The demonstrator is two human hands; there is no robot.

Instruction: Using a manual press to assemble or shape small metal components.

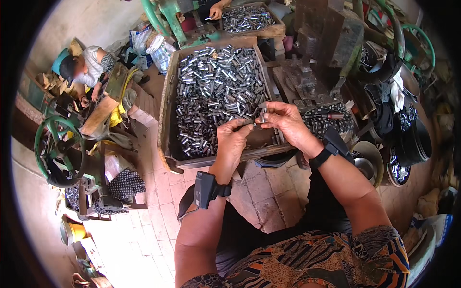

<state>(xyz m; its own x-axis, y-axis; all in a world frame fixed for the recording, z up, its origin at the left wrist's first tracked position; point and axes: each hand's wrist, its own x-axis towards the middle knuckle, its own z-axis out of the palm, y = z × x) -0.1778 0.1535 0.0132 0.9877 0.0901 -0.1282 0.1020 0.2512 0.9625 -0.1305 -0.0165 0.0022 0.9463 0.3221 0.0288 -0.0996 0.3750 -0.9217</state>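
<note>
Both hands meet over the near right corner of a wooden tray (165,120) heaped with short shiny metal tubes (218,79). My right hand (284,121) is closed, thumb and fingers pinching a small metal tube (263,114) that stands roughly upright. Close beside it, my left hand (234,139) is closed too, its thumb and forefinger pressed together at the tube's lower end. A tiny light bit shows at those left fingertips, too small to name. Each wrist carries a black strapped device.
Right of the tray stands a heavy, dark metal press (312,62), with a red-handled screwdriver (331,116) on spotted cloth before it. Metal bowls (367,161) and a black bucket (415,139) sit farther right. At left, a co-worker (89,67) bends near a green handwheel (57,144). Another person's hand (218,9) is at a far tray (249,31).
</note>
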